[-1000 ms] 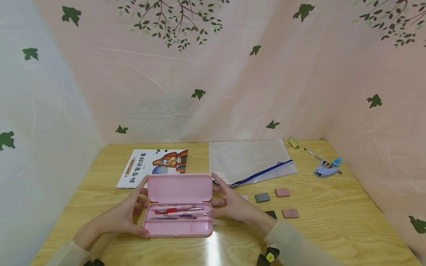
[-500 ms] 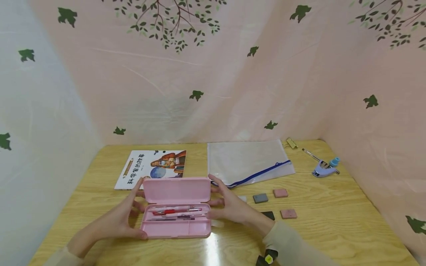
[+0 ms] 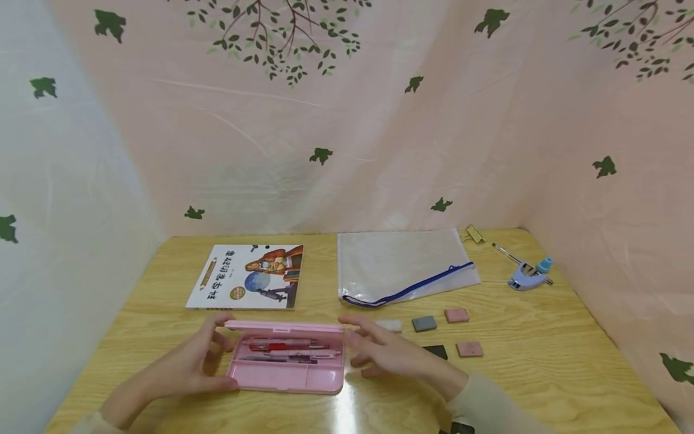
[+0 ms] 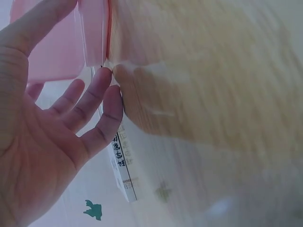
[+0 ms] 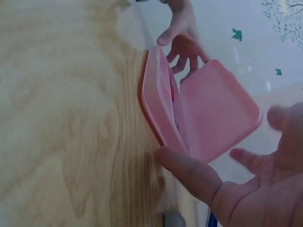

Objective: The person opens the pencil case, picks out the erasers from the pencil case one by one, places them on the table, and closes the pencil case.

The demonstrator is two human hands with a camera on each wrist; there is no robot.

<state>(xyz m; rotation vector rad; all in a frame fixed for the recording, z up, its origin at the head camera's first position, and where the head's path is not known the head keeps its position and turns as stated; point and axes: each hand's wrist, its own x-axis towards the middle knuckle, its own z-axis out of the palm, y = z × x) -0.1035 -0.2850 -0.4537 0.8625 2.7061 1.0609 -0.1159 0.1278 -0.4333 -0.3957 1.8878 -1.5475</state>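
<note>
In the head view a pink pencil case (image 3: 271,377) lies on the table, its lid (image 3: 284,327) tilted forward over the tray. Several pens (image 3: 287,347), one of them red, lie in the rear compartment. At the left end is my left hand (image 3: 181,367), thumb against the front corner and index finger at the lid's edge. The left wrist view shows the other fingers (image 4: 92,101) loosely bent beside the case. My right hand (image 3: 390,352) is at the right end, index finger by the lid's corner; its thumb (image 5: 187,170) is near the case in the right wrist view.
Behind the case lie a book (image 3: 249,274) and a clear zip pouch (image 3: 401,259). Several erasers, including a grey one (image 3: 425,323), a pink one (image 3: 469,349) and a black one (image 3: 435,352), sit to the right. Farther right are a purple holder (image 3: 525,278) and a binder clip (image 3: 475,234).
The lid has swung forward and down from nearly upright, uncovering the book behind it. My right hand has shifted slightly right, its fingers now more apart from the case.
</note>
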